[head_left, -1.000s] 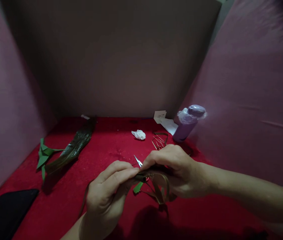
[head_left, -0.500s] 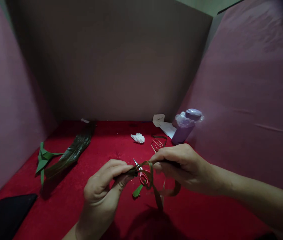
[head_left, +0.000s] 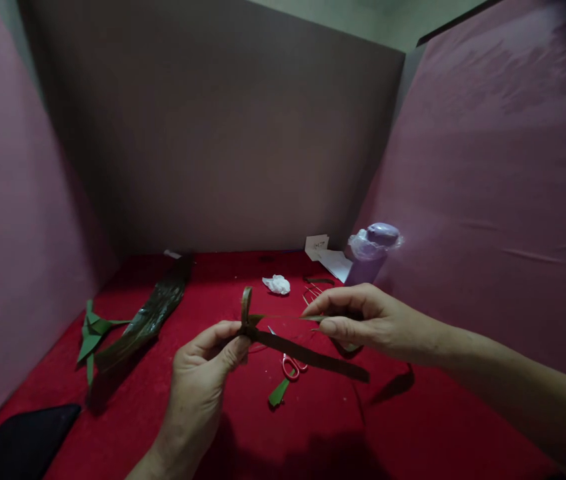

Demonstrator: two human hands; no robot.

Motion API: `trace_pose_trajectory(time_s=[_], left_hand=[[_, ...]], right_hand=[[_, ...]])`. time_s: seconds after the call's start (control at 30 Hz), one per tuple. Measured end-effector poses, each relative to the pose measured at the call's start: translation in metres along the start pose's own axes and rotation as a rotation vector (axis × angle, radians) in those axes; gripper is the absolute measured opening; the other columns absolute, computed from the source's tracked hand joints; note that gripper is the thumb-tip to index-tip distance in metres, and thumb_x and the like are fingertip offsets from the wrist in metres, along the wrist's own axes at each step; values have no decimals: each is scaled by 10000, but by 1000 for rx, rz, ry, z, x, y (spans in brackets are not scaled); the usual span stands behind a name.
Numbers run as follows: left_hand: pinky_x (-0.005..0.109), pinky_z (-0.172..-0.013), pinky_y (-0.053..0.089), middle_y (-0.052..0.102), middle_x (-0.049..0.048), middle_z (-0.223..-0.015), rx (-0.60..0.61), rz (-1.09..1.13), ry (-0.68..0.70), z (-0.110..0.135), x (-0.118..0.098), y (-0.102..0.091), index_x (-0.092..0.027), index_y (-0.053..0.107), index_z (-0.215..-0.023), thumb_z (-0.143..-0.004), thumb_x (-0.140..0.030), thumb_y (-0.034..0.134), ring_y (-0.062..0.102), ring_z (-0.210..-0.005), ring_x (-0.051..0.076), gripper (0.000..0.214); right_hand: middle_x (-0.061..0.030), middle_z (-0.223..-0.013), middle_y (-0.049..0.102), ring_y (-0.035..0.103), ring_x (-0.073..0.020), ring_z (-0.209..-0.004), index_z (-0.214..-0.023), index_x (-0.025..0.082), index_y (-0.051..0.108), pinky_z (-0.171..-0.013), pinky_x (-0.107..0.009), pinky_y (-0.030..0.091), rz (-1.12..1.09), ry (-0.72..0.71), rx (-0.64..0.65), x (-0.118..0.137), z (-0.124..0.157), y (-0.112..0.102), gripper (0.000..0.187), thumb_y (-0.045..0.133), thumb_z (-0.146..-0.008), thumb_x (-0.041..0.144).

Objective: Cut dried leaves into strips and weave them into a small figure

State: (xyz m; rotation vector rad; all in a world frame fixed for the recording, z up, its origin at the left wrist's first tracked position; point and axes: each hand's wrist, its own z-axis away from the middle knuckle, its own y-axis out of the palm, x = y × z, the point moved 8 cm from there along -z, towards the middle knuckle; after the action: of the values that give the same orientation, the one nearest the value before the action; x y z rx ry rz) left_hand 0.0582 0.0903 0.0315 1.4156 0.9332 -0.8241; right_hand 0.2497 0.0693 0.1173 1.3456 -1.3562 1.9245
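Note:
My left hand (head_left: 200, 373) pinches a dark brown-green leaf strip (head_left: 315, 357) at a folded knot between thumb and fingertips. A small loop of the strip stands up above the fold, and one flat tail slants down to the right. Across from it, my right hand (head_left: 367, 323) is closed on a narrow leaf end (head_left: 315, 318); a thin strand stretches from there toward the fold. Beneath the tail lie red-handled scissors (head_left: 291, 367), partly covered by it. A bright green leaf scrap (head_left: 277, 393) touches their handles.
A folded green leaf figure (head_left: 93, 328) and a long dark leaf bundle (head_left: 163, 300) lie at left. Farther back are crumpled white tissue (head_left: 277, 285), white papers (head_left: 335, 263) and a purple container (head_left: 365, 267) with plastic wrap. A black flat object (head_left: 23, 440) sits front left.
My hands have moved apart, the left slightly leftward. The tangled loops between them have drawn down to one small upright loop, and the tail now extends rightward.

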Motion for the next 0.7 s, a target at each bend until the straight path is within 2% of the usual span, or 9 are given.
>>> trace_pose_trajectory(time_s=[0.17,0.23,0.33,0.47,0.6,0.7], left_hand=[[170,-476,418,648,6,-586,-37,58,-46,-1,2,-1,-151,714,-752,-550,-190,799,523,-512,78,224],[169,-476,418,647,9,-586,-25,64,-57,-1,3,0,-145,714,-748,-549,-188,800,519,-509,75,221],[163,-488,422,649,10,-594,7,67,-72,0,6,1,-147,713,-733,-562,-184,794,520,-517,70,193],[153,-494,428,653,6,-596,17,111,-82,0,5,4,-153,714,-723,-553,-169,801,525,-515,63,192],[140,-477,423,653,9,-588,-12,179,-122,-1,3,5,-133,712,-709,-511,-174,823,517,-495,52,231],[128,-480,421,658,9,-614,-23,200,-136,-2,2,4,-126,710,-731,-518,-177,822,519,-505,45,247]], right_hand=[[23,-634,476,421,-67,-560,-1046,156,647,-507,-190,372,96,-21,24,6,2,-1,323,466,-890,373],[10,-659,520,458,-73,-598,-1041,154,657,-542,-195,393,78,-34,35,7,0,3,299,468,-893,333],[-31,-802,608,531,-88,-709,-1074,155,640,-628,-212,433,-48,-56,90,6,-4,16,259,496,-876,240],[-18,-799,602,525,-63,-647,-1157,176,572,-558,-177,421,-330,-87,191,10,-5,32,321,521,-843,142],[-41,-848,604,540,-76,-687,-1122,152,593,-575,-186,441,-439,-119,220,16,-3,24,324,599,-798,147],[-50,-845,607,536,-75,-653,-1146,128,582,-573,-200,454,-369,-152,201,18,-3,11,340,592,-815,200]])
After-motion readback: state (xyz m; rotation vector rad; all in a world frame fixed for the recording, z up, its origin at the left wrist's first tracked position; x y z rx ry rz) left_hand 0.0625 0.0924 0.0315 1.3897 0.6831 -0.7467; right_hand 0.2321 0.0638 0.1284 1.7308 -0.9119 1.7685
